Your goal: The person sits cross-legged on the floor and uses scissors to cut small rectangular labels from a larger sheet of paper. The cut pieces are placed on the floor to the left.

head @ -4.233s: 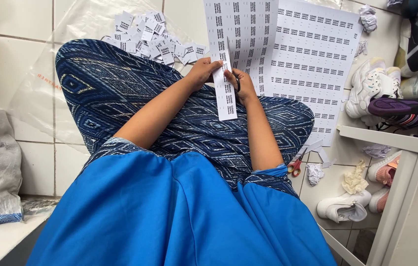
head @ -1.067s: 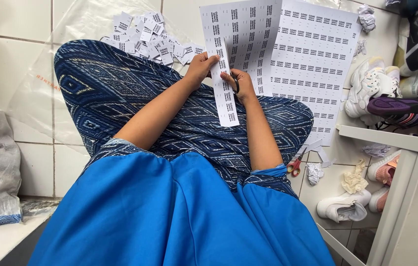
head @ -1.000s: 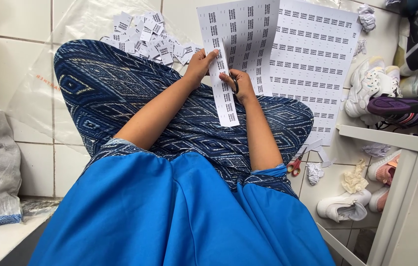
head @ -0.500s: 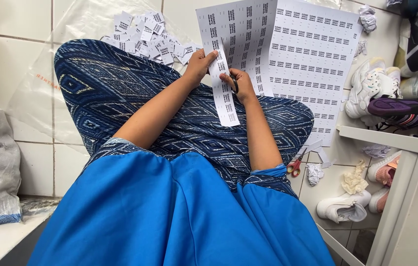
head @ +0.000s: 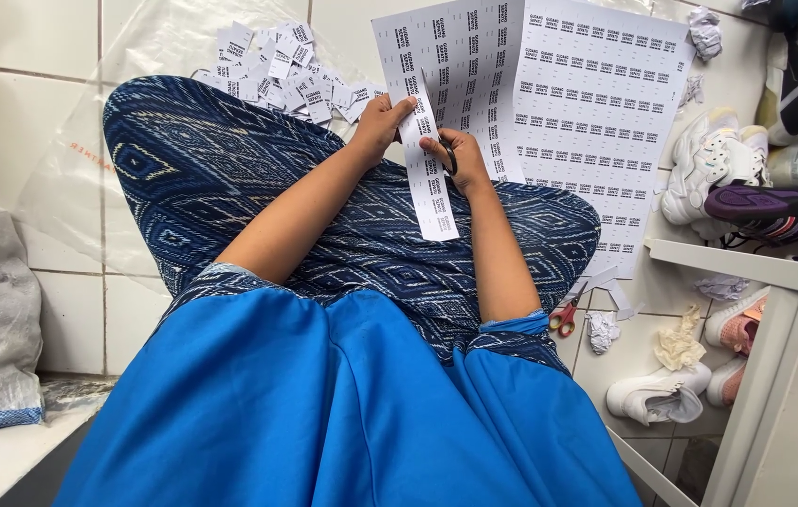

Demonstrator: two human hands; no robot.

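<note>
Label strip (head: 432, 178) pinched in left hand (head: 382, 120); right hand (head: 458, 158) grips mostly hidden scissors (head: 449, 158).

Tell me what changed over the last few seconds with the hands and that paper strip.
The right hand with dark scissors has worked further up the white printed label sheet, so the narrow hanging strip is cut longer. The left hand keeps pinching its top. The pile of cut white labels and the shoes stayed put.
</note>
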